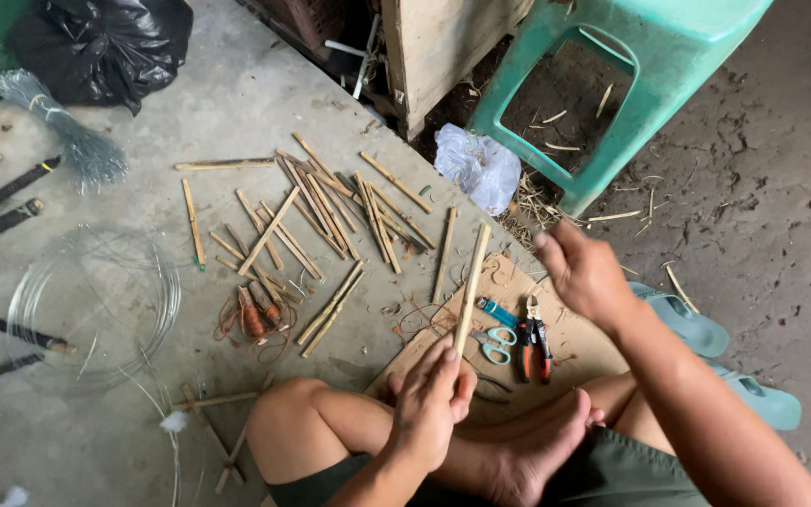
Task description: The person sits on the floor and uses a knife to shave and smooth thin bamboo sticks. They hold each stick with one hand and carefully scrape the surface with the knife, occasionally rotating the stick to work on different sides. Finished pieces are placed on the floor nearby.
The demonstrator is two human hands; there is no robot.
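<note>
Left hand (432,402): near centre, above bare crossed legs, fingers clenched around lower end of bamboo stick (471,286); stick tilted up and away, far end over concrete floor (237,84).

Right hand (586,274): right of stick, raised, fingers loosely curled, grasping nothing visible, apart from stick.

Cardboard sheet (579,343): flat on floor beneath both hands. On it, between the hands: pliers with red-and-black handles (535,345); blue-handled scissors (492,344), just left of pliers.

Cut bamboo strips (330,216): scattered pile, left and far of stick. Reddish wire tangle (253,321): near side of pile.

Clear line coil (96,305): far left on floor. Grey wire bundle (72,131): upper left, beside black plastic bag (105,38).

Crumpled clear bag (479,167): far centre. Green plastic stool (631,75): far right. Light blue sandals (720,347): right, under right forearm.
</note>
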